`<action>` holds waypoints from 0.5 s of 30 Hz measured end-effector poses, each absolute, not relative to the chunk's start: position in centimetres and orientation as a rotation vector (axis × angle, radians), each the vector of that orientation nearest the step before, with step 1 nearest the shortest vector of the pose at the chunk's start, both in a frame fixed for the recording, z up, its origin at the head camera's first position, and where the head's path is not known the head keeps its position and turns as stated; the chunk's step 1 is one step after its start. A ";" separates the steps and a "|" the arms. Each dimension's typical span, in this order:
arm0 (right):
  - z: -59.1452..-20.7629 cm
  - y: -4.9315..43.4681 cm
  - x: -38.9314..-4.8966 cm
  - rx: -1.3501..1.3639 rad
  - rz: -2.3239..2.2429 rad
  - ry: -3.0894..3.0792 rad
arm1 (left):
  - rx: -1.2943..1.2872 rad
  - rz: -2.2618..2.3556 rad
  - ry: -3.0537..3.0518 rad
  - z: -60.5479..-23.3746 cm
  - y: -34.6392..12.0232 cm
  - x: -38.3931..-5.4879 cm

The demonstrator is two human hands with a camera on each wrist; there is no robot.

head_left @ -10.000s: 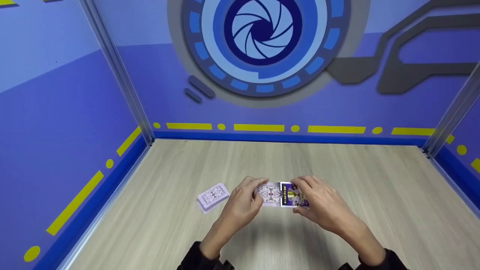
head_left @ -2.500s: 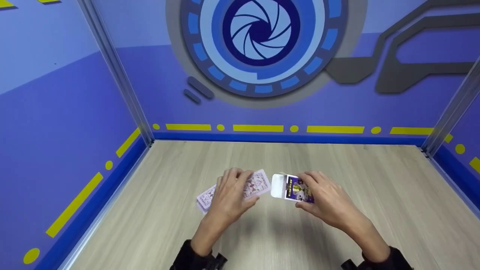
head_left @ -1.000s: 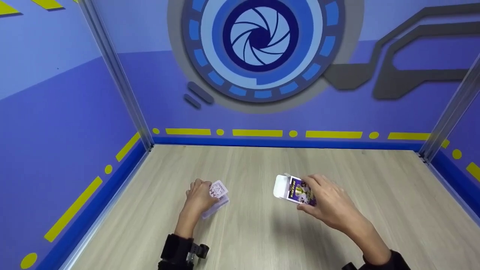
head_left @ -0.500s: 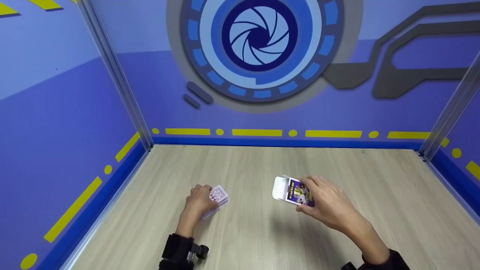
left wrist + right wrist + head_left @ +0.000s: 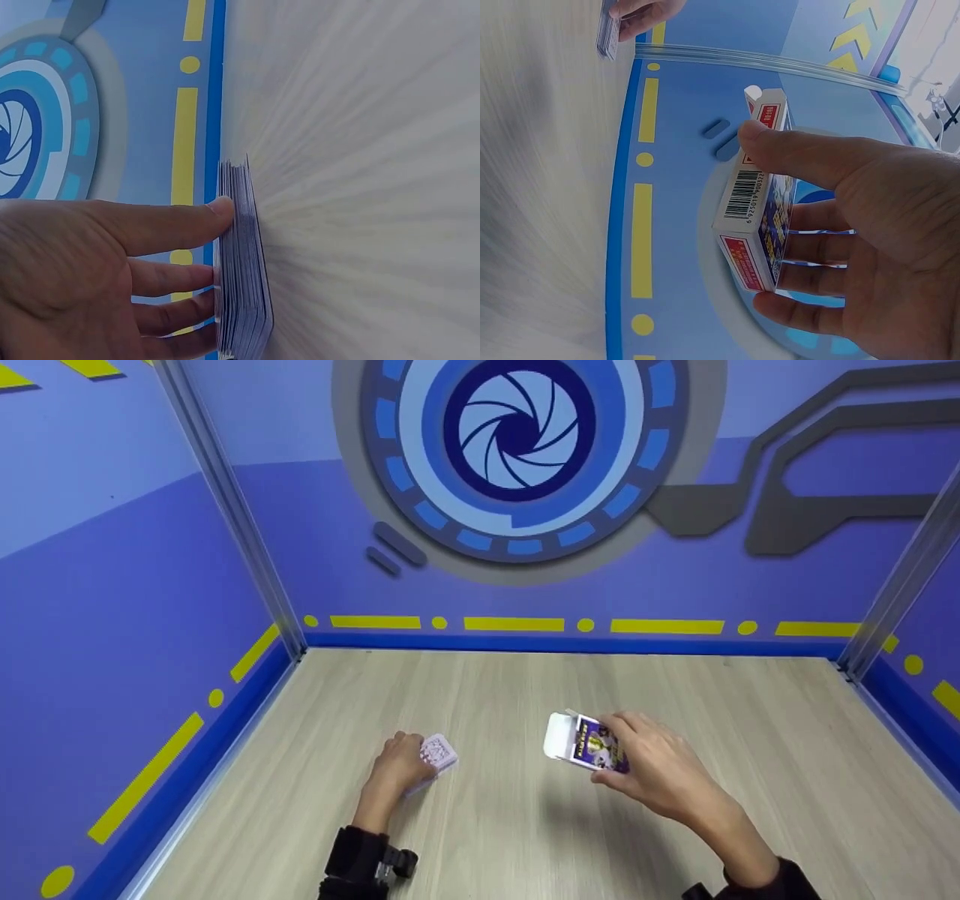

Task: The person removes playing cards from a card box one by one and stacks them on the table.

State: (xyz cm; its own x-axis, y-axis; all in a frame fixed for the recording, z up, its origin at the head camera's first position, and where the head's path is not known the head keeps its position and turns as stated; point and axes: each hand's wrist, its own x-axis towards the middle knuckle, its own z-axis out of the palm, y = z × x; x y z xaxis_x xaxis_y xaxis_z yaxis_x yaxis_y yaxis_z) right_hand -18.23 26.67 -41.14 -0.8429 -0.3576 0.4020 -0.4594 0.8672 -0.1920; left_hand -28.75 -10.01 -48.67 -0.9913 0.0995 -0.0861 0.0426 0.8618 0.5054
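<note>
At the left of the table, my left hand point(image 5: 401, 765) grips a deck of playing cards point(image 5: 439, 753), patterned backs up. In the left wrist view the thumb lies at the edge of the stacked cards point(image 5: 244, 262), with the other fingers behind it, and the bottom of the stack is right at the tabletop. My right hand point(image 5: 656, 761) holds a purple and white card box point(image 5: 598, 742) above the table, thumb on one side and fingers on the other. Its white end flap point(image 5: 559, 736) stands open toward the left. The barcode side of the box point(image 5: 742, 195) shows in the right wrist view.
The light wood table point(image 5: 510, 825) is bounded by a blue back wall point(image 5: 300, 547) and side walls with yellow markings. Metal posts point(image 5: 232, 510) stand at the back corners. Bare tabletop lies between the two hands.
My left hand drew cards out of the box, carried them left and lowered them onto the cards lying there; the two stacks now sit together. The right hand still holds the box.
</note>
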 end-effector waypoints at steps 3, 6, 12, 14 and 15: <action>-41.1 26.6 -18.2 0.610 0.404 -2.686 | 0.117 0.763 2.931 -48.6 -10.0 -28.7; -41.1 26.6 -18.2 0.606 0.411 -2.691 | 0.113 0.734 2.938 -48.5 -9.9 -28.6; -41.2 26.6 -18.1 0.600 0.429 -2.710 | 0.064 0.722 2.997 -47.7 -9.6 -28.1; -41.2 26.6 -18.1 0.600 0.438 -2.713 | 0.075 0.742 3.038 -47.1 -9.3 -27.8; -41.2 26.6 -18.1 0.601 0.444 -2.714 | 0.083 0.765 3.058 -46.7 -9.1 -27.6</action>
